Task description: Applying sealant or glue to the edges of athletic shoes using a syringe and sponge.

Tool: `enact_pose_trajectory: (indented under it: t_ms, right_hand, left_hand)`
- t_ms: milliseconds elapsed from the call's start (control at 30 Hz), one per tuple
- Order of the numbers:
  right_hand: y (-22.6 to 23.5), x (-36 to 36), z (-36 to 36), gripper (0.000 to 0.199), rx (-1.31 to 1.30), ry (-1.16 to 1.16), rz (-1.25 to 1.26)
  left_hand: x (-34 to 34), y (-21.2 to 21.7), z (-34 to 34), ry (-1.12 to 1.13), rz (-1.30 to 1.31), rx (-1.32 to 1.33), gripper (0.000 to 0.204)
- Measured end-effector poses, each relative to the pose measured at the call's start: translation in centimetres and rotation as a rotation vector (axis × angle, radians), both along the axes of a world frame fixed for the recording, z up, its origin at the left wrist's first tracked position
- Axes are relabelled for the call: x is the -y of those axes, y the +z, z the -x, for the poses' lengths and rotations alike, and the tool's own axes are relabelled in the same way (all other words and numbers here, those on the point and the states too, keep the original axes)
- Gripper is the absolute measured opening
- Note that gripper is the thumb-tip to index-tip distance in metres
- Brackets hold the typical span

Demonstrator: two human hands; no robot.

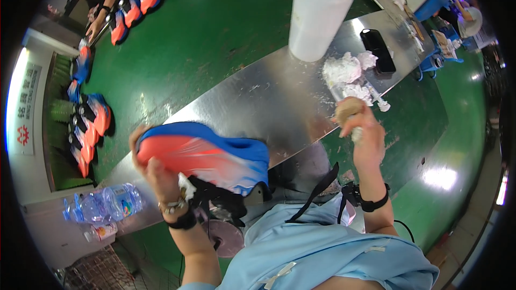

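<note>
My left hand (pixel 153 166) is closed round one end of a running shoe (pixel 201 156), thumb on the near side and fingers on the far side. The shoe has a blue sole edge and an orange-pink upper fading to white and blue, and it is tipped on its side above the metal tabletop (pixel 236 102). To the right, my right hand (pixel 365 131) is raised with bent fingers pinched together. Something small and pale shows at its fingertips, too blurred to name. Just beyond that hand lie crumpled white tissues (pixel 349 72).
A large white plastic bottle (pixel 320 16) stands on the metal top, with a black phone-like case (pixel 379 51) to its right. Several shoes (pixel 88 121) line the left and far sides. Clear plastic water bottles (pixel 110 204) lie at lower left. A co-worker's hand (pixel 97 27) is at far left.
</note>
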State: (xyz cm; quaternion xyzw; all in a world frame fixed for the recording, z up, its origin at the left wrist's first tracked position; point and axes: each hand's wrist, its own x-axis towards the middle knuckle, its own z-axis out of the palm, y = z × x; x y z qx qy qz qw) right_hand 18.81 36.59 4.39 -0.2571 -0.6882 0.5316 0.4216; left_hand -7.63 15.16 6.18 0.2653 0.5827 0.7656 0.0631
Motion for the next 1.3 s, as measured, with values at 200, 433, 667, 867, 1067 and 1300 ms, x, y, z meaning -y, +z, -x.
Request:
enact_pose_trajectory:
  t_ms: [200,433,667,867,1067,1300]
  right_hand:
    - [7.6,2.6,1.7,0.072,-0.862,0.508,0.386]
    - [7.8,2.2,2.3,0.074,-0.793,0.752,0.653]
    - [8.3,1.8,4.0,0.057,-0.635,0.873,0.624]
    - [8.4,2.7,4.5,0.053,-0.642,0.677,0.641]
    - [7.7,2.8,4.4,0.054,-0.605,0.661,0.475]
    - [4.9,2.5,4.8,0.068,-0.785,0.683,0.321]
  left_hand:
    - [-6.6,3.5,-0.7,-0.402,0.028,-0.565,0.059]
    - [-7.5,3.7,-0.5,-0.448,-0.038,-0.689,0.055]
    - [-8.3,4.0,-0.6,-0.476,-0.072,-0.764,0.055]
    - [-8.3,4.1,-0.3,-0.486,0.036,-0.894,0.068]
    - [-8.4,3.7,0.3,-0.472,0.022,-0.889,0.071]
    - [-8.0,2.4,1.0,-0.405,-0.052,-0.664,0.069]
